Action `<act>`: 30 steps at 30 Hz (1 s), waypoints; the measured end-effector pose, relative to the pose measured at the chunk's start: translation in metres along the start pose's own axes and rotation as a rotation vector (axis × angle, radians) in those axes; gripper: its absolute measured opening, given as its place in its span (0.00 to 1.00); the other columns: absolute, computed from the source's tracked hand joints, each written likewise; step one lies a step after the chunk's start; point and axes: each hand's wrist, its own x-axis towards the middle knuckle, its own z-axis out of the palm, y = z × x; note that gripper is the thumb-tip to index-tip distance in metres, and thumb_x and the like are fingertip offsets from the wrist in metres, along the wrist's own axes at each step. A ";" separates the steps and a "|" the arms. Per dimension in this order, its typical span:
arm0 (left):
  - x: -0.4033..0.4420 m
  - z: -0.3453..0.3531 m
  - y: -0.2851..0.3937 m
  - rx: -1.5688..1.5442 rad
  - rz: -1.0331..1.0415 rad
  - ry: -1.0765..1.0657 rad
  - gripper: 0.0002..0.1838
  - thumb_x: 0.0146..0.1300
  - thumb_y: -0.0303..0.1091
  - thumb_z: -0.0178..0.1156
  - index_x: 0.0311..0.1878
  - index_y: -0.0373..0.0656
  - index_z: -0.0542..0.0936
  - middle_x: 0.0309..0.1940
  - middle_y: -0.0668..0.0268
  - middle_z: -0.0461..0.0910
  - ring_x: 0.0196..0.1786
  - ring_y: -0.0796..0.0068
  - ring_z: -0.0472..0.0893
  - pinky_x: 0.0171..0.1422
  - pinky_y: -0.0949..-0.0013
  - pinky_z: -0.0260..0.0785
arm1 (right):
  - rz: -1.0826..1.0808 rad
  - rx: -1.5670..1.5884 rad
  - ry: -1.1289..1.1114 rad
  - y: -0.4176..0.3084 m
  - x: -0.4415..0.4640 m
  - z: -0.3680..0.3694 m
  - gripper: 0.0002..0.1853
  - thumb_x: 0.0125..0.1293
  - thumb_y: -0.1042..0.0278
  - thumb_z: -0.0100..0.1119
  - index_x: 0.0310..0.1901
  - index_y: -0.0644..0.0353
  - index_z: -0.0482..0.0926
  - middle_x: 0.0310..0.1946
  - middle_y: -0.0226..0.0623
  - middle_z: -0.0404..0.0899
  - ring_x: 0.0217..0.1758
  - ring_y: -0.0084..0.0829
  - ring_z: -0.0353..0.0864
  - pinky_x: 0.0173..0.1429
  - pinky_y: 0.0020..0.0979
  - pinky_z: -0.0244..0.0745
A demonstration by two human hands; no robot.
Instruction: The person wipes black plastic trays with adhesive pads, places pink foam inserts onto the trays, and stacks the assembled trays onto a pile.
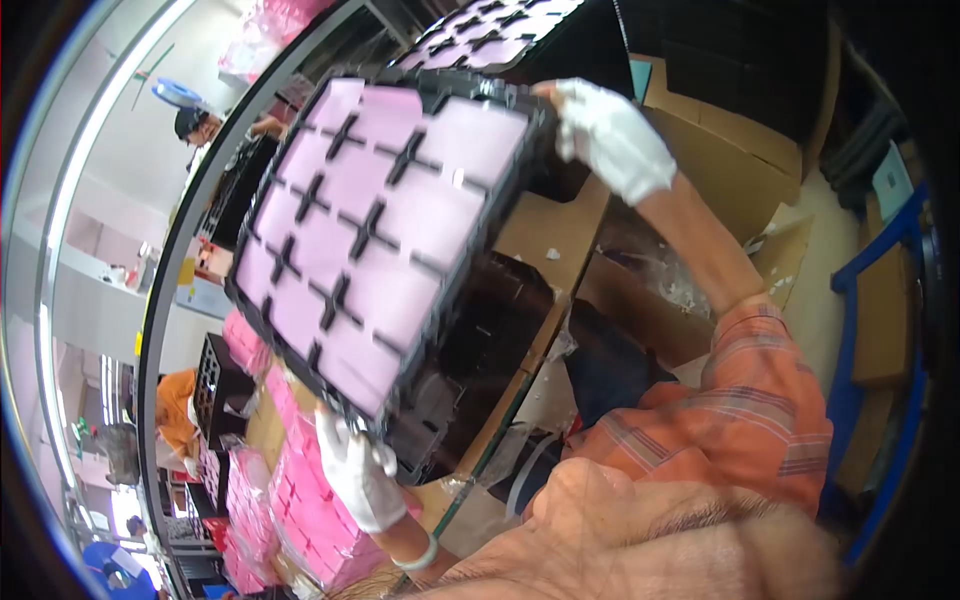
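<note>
A black tray [370,230] with cross-shaped dividers and pale pink sheet-like pieces between them is held up, tilted, in front of me. My left hand [358,478], in a white glove, grips its lower edge near the near corner. My right hand [612,138], also gloved in white, has its fingers closed on the upper right corner. The fingertips of both hands are partly hidden by the tray's rim. Behind its top edge is a second black tray [490,38] with similar pink pieces and crosses.
Pink plastic-wrapped bundles [312,505] lie at the lower left. An open cardboard box [725,165] and a blue rack [845,400] stand to the right. A dark frame bar [165,270] curves along the left; beyond it are a person in orange [177,412] and a capped person [195,128].
</note>
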 end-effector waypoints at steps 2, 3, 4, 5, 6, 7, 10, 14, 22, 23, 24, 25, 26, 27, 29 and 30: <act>0.035 0.049 0.017 0.010 0.009 -0.092 0.34 0.64 0.27 0.55 0.72 0.37 0.55 0.31 0.73 0.66 0.21 0.86 0.65 0.18 0.82 0.58 | -0.127 0.025 0.060 -0.015 0.047 -0.028 0.09 0.69 0.74 0.51 0.48 0.65 0.75 0.29 0.26 0.70 0.28 0.19 0.72 0.34 0.24 0.74; 0.056 0.070 0.021 -0.027 -0.009 -0.160 0.34 0.64 0.27 0.56 0.72 0.38 0.55 0.32 0.73 0.66 0.21 0.86 0.65 0.20 0.81 0.59 | -0.132 0.024 0.147 -0.025 0.068 -0.036 0.08 0.70 0.75 0.49 0.48 0.62 0.76 0.27 0.21 0.65 0.27 0.15 0.65 0.35 0.21 0.67; 0.082 0.090 0.019 -0.071 -0.019 -0.220 0.34 0.65 0.27 0.56 0.72 0.40 0.55 0.32 0.74 0.66 0.22 0.85 0.65 0.22 0.80 0.59 | -0.164 0.026 0.184 -0.027 0.101 -0.061 0.08 0.70 0.75 0.49 0.47 0.61 0.76 0.25 0.21 0.62 0.27 0.16 0.65 0.34 0.22 0.66; 0.102 0.114 0.019 -0.115 -0.034 -0.310 0.20 0.68 0.26 0.51 0.63 0.41 0.67 0.31 0.76 0.66 0.24 0.89 0.64 0.24 0.84 0.56 | -0.187 -0.047 0.257 -0.039 0.116 -0.069 0.07 0.70 0.74 0.49 0.46 0.60 0.76 0.27 0.22 0.66 0.28 0.17 0.67 0.36 0.22 0.68; 0.114 0.149 0.021 -0.160 -0.058 -0.253 0.16 0.67 0.24 0.53 0.58 0.42 0.69 0.28 0.77 0.65 0.25 0.88 0.66 0.24 0.83 0.56 | -0.184 -0.086 0.377 -0.043 0.136 -0.082 0.05 0.70 0.72 0.51 0.42 0.58 0.77 0.31 0.25 0.72 0.31 0.17 0.70 0.39 0.23 0.71; 0.141 0.163 0.010 -0.159 -0.073 -0.385 0.16 0.67 0.24 0.54 0.58 0.44 0.70 0.28 0.76 0.67 0.25 0.88 0.66 0.25 0.83 0.56 | -0.211 -0.176 0.489 -0.051 0.153 -0.090 0.05 0.69 0.69 0.52 0.40 0.58 0.78 0.32 0.28 0.76 0.28 0.18 0.72 0.35 0.23 0.73; 0.193 0.223 -0.026 -0.064 0.044 -0.471 0.07 0.65 0.26 0.57 0.42 0.42 0.69 0.29 0.69 0.69 0.29 0.78 0.72 0.30 0.74 0.68 | -0.162 -0.552 0.509 -0.059 0.204 -0.147 0.09 0.69 0.65 0.54 0.40 0.59 0.80 0.23 0.27 0.74 0.21 0.19 0.70 0.24 0.23 0.68; 0.215 0.293 -0.029 -0.139 -0.096 -0.380 0.11 0.63 0.26 0.59 0.44 0.38 0.67 0.28 0.62 0.70 0.27 0.72 0.75 0.27 0.69 0.72 | -0.277 -1.358 0.585 -0.056 0.266 -0.214 0.15 0.67 0.61 0.46 0.48 0.52 0.81 0.44 0.39 0.80 0.43 0.38 0.78 0.46 0.37 0.72; 0.204 0.344 -0.026 -0.083 -0.154 -0.431 0.10 0.62 0.27 0.57 0.33 0.45 0.64 0.22 0.67 0.67 0.17 0.78 0.68 0.16 0.74 0.61 | -0.318 -1.541 0.566 -0.075 0.293 -0.264 0.17 0.66 0.61 0.48 0.51 0.53 0.80 0.50 0.43 0.80 0.54 0.45 0.78 0.57 0.38 0.73; 0.201 0.346 -0.027 -0.086 -0.157 -0.442 0.10 0.62 0.27 0.57 0.33 0.45 0.64 0.22 0.67 0.67 0.17 0.79 0.68 0.16 0.74 0.60 | -0.218 -1.539 0.533 -0.079 0.293 -0.266 0.21 0.63 0.66 0.44 0.55 0.48 0.79 0.56 0.40 0.77 0.59 0.44 0.75 0.64 0.39 0.70; 0.203 0.348 -0.029 -0.089 -0.170 -0.487 0.27 0.62 0.27 0.56 0.61 0.35 0.56 0.23 0.64 0.65 0.16 0.77 0.67 0.17 0.73 0.59 | -0.220 -1.539 0.532 -0.076 0.294 -0.269 0.21 0.63 0.66 0.44 0.56 0.48 0.78 0.56 0.40 0.77 0.60 0.44 0.75 0.64 0.39 0.70; 0.205 0.352 -0.031 -0.057 -0.165 -0.454 0.28 0.62 0.27 0.57 0.61 0.35 0.55 0.22 0.65 0.65 0.16 0.77 0.66 0.17 0.73 0.59 | -0.228 -1.538 0.534 -0.077 0.293 -0.273 0.21 0.63 0.65 0.44 0.56 0.48 0.78 0.56 0.40 0.77 0.60 0.44 0.75 0.64 0.40 0.70; 0.207 0.357 -0.031 -0.024 -0.154 -0.420 0.29 0.62 0.28 0.57 0.61 0.36 0.54 0.21 0.66 0.64 0.15 0.78 0.65 0.17 0.73 0.59 | -0.221 -1.562 0.526 -0.076 0.293 -0.275 0.21 0.63 0.65 0.44 0.56 0.48 0.78 0.57 0.40 0.77 0.60 0.44 0.75 0.64 0.40 0.69; 0.210 0.360 -0.030 0.008 -0.143 -0.381 0.30 0.62 0.29 0.57 0.61 0.36 0.52 0.20 0.67 0.64 0.15 0.78 0.64 0.17 0.73 0.59 | -0.217 -1.585 0.513 -0.073 0.295 -0.277 0.21 0.63 0.65 0.44 0.57 0.48 0.77 0.57 0.40 0.77 0.60 0.44 0.75 0.64 0.40 0.69; 0.209 0.363 -0.030 0.018 -0.151 -0.372 0.15 0.60 0.32 0.63 0.33 0.45 0.63 0.18 0.72 0.61 0.14 0.81 0.63 0.15 0.74 0.59 | -0.301 -1.659 0.528 -0.065 0.296 -0.276 0.18 0.63 0.64 0.50 0.53 0.51 0.78 0.49 0.42 0.81 0.53 0.44 0.79 0.56 0.38 0.73; 0.213 0.355 -0.036 -0.040 -0.200 -0.458 0.15 0.59 0.33 0.63 0.34 0.45 0.63 0.18 0.72 0.61 0.14 0.81 0.63 0.15 0.74 0.60 | -0.314 -1.606 0.548 -0.062 0.290 -0.273 0.18 0.63 0.61 0.51 0.54 0.51 0.78 0.50 0.43 0.80 0.53 0.45 0.79 0.57 0.39 0.73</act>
